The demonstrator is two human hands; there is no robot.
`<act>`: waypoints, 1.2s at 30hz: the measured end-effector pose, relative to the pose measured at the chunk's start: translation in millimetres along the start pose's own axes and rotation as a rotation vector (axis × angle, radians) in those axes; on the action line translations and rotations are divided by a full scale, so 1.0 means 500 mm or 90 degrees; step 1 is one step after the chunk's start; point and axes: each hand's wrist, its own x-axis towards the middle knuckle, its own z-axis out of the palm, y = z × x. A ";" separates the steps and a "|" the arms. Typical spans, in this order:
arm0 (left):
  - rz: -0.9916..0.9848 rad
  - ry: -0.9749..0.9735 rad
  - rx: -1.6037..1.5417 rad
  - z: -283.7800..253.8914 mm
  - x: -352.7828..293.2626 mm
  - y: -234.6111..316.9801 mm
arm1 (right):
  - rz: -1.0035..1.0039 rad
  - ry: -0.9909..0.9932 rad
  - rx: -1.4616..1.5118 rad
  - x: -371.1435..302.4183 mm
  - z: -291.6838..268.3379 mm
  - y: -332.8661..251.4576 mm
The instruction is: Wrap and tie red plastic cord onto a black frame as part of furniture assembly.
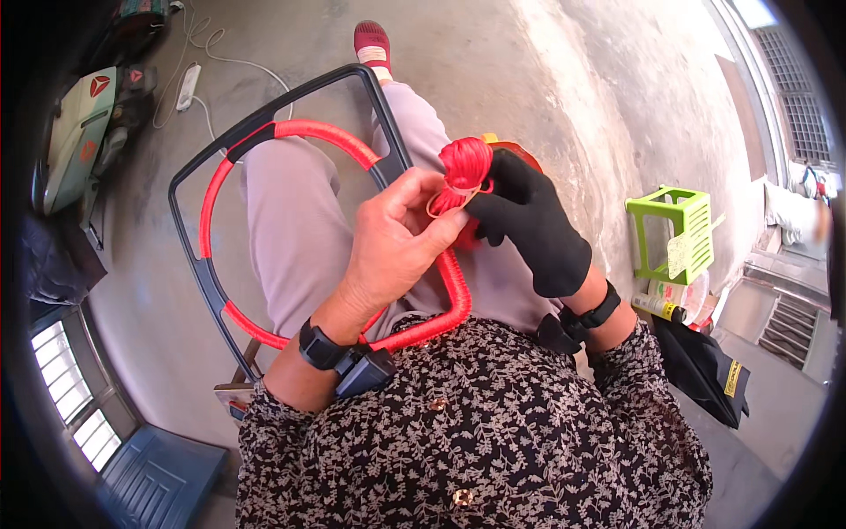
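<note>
A bundle of shiny red cord (pixel 465 162) stands up between my two hands, in front of my lap. My bare left hand (pixel 397 234) pinches its lower part between thumb and fingers. From the other side my right hand (pixel 533 225), in a black glove, closes on the same bundle. A thin tan loop (pixel 431 207), like a rubber band, shows at the left fingertips. Across my legs leans a black frame (pixel 181 216) with an inner ring (pixel 328 134) wrapped largely in red cord. One red-wrapped side (pixel 456 295) of the frame runs below my hands.
A green plastic stool (pixel 674 231) stands at the right, beside a yellow-and-black tube (pixel 659 307) and a black bag (pixel 705 370). At the far left are a scooter (pixel 84 132) and a white power strip (pixel 187 86) with its cable. A blue panel (pixel 163 476) is at lower left.
</note>
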 end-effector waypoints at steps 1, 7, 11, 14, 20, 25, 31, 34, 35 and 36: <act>-0.019 -0.014 0.004 0.001 -0.001 0.005 | -0.138 0.062 -0.065 0.013 -0.005 0.031; -0.015 -0.035 0.356 -0.016 0.002 0.015 | -0.429 0.193 -0.407 -0.002 -0.003 0.024; 0.000 -0.066 0.360 -0.019 0.000 0.001 | -0.660 0.094 -0.737 0.009 -0.033 0.014; 0.021 -0.020 0.372 -0.015 0.002 0.004 | -0.639 0.140 -0.808 0.014 -0.020 0.017; -0.021 -0.018 0.326 -0.012 -0.005 0.023 | -0.338 0.287 -0.417 0.040 -0.027 0.020; -0.013 -0.086 0.398 -0.014 -0.006 0.027 | -0.402 0.251 -0.420 0.054 -0.027 0.028; 0.021 -0.168 0.452 -0.021 -0.006 0.036 | -0.409 0.283 -0.458 0.088 -0.031 0.014; -0.016 -0.184 0.463 -0.024 -0.008 0.041 | -0.322 0.324 -0.306 0.105 -0.049 0.035; -0.016 -0.184 0.461 -0.026 -0.008 0.038 | -0.333 0.351 -0.335 0.111 -0.061 0.048; -0.024 -0.182 0.423 -0.029 -0.007 0.032 | -0.332 0.351 -0.336 0.110 -0.071 0.059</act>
